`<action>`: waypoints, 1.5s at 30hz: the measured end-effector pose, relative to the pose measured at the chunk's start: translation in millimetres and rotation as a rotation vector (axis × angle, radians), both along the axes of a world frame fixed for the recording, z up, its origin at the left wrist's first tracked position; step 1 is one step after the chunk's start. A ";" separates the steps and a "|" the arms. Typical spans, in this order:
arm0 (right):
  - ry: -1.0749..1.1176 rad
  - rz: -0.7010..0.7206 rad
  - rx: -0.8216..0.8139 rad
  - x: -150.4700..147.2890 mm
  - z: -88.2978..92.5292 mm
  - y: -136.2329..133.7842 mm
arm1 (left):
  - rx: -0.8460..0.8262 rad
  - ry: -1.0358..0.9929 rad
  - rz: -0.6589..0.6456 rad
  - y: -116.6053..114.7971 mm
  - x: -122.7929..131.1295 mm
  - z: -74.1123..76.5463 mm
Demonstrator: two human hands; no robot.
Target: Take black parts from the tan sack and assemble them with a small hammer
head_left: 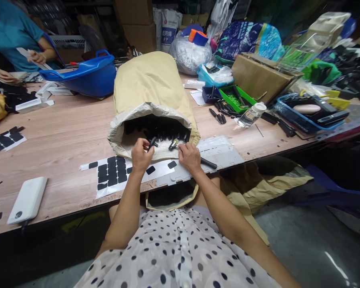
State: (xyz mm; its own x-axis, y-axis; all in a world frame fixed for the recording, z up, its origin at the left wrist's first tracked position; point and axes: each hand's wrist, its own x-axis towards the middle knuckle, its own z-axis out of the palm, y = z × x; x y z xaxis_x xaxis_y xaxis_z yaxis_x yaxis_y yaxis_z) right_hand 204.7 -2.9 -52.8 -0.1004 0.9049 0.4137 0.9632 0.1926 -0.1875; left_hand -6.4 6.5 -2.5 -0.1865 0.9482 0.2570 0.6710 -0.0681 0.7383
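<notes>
My left hand (141,156) is closed on a small black plastic part (152,143), held at the mouth of a big tan sack (147,78). In my right hand (190,157) is a small hammer (209,163); its head points left, towards the black part, and its black handle sticks out to the right. The sack lies on its side, and many black pieces (159,127) show inside its opening. Beneath my hands are a white sheet with black stickers (111,172) and a grey board (220,150).
A white power bank (28,200) lies at the table's left. Behind it stands a blue basin (87,76), near a person in a blue top (15,34). To the right are a green tray (237,98), a clear bottle (252,115) and a cardboard box (258,78).
</notes>
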 end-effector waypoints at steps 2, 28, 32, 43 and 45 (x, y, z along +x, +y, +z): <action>0.001 0.000 -0.005 0.0 -0.6 0.1 | -0.007 -0.033 -0.179 -23.9 0.1 -3.5; 0.548 0.331 -0.100 -17.1 28.2 -60.5 | -0.113 -0.145 -0.314 -56.6 -4.6 -38.4; 0.442 0.348 -0.069 -26.1 29.0 -72.4 | -0.141 -0.172 -0.322 -55.1 -5.3 -36.7; 0.294 0.288 0.015 -20.6 29.7 -73.8 | -0.142 -0.150 -0.329 -54.6 -5.2 -32.1; 0.291 0.307 0.022 -19.5 29.1 -75.3 | -0.141 -0.150 -0.323 -55.0 -5.1 -32.2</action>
State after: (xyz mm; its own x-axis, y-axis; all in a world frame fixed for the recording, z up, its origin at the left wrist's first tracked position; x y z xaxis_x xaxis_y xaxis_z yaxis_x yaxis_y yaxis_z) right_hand 185.2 -78.3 -23.8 -0.2402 0.8418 0.4834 0.7677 0.4695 -0.4361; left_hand -11.6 -48.5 -34.6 0.1021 0.9884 0.1122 0.5158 -0.1491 0.8437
